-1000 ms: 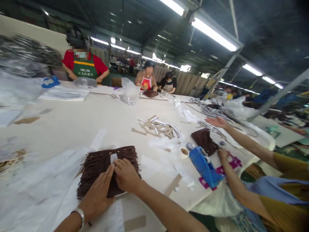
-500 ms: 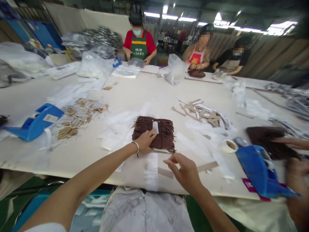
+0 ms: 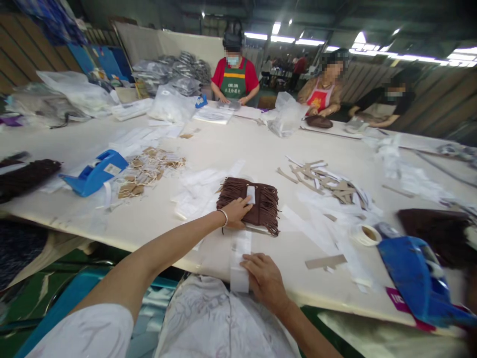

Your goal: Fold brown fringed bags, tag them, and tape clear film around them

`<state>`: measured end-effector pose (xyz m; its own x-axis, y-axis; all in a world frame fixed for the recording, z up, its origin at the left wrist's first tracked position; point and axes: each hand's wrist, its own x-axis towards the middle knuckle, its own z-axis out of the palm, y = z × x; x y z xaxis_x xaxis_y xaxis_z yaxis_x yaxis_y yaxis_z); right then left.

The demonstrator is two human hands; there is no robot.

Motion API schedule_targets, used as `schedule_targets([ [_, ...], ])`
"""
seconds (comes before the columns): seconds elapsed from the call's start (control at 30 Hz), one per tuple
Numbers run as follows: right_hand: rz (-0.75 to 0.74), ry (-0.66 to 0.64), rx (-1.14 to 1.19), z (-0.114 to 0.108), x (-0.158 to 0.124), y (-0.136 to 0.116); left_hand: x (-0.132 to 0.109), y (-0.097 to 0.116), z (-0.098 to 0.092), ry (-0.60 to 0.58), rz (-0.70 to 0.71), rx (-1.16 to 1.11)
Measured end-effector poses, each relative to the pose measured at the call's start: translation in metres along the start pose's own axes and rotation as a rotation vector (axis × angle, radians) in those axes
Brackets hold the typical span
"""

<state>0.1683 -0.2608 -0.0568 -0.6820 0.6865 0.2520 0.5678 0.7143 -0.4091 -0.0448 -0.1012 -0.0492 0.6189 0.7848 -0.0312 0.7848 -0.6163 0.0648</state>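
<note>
A dark brown fringed bag (image 3: 260, 211) lies flat on the table (image 3: 238, 141), a white strip (image 3: 240, 244) at its near side.

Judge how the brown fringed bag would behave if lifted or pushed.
The bag would probably swing its fringe, whose loose strands splay unevenly. It seems unlikely to roll, lying flat on the table.

Strip lights (image 3: 282, 39) overhead (several, in line); ribbed panels (image 3: 452, 87) behind; green floor (image 3: 22, 311) beneath pale table (image 3: 238, 149).
</note>
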Motion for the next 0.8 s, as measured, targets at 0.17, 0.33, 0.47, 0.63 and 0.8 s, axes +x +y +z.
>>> schedule_targets([
  [0.17, 0.042, 0.185, 0.195, -0.024, 0.001, 0.002, 0.001, -0.002, -0.004, 0.002, 0.020, 0.013],
  [0.33, -0.116, 0.013, -0.016, -0.028, -0.013, 0.007, -0.004, 0.000, -0.005, 0.010, 0.016, 0.025],
  [0.47, -0.121, -0.164, -0.218, -0.020, -0.026, 0.020, -0.009, 0.002, -0.003, 0.013, -0.001, 0.020],
  [0.63, -0.082, -0.175, -0.243, -0.022, -0.027, 0.023, -0.002, 0.002, -0.002, -0.032, -0.001, 0.015],
  [0.8, -0.095, -0.176, -0.196, -0.017, -0.026, 0.018, 0.005, 0.002, 0.000, -0.066, 0.016, 0.027],
])
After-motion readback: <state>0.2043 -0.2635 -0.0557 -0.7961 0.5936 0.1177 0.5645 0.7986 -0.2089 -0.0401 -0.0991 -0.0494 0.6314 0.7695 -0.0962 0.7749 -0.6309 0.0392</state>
